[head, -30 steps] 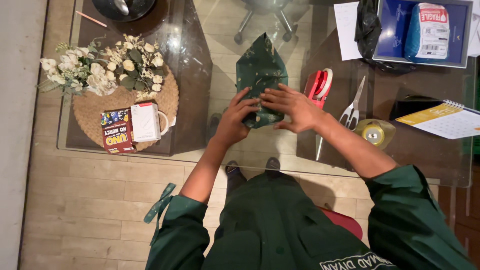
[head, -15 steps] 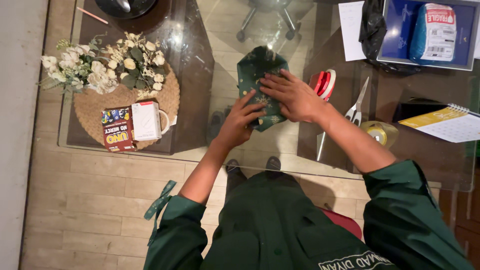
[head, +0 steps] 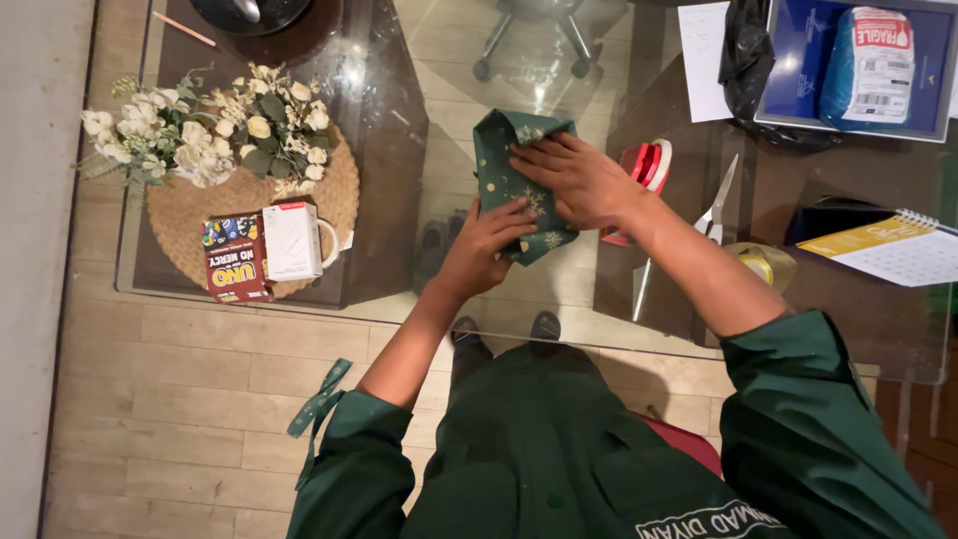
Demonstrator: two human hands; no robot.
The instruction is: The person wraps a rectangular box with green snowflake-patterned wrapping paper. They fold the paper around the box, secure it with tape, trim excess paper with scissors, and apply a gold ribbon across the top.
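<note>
Folded flat now, wrapped parcel (head: 504, 175) under right hand (head: 579, 180).

The parcel (head: 504, 180) is wrapped in matt dark green paper with small gold print. The table (head: 449, 60) is clear, glossy glass, showing the matt wood-plank floor (head: 200, 399) beneath. The round placemat (head: 190, 215) looks like rough woven straw. The tape dispenser (head: 649, 165) is shiny red plastic, the scissors (head: 714, 205) have bright metal blades, and the mug (head: 294, 240) looks smooth, white and ceramic.
</note>
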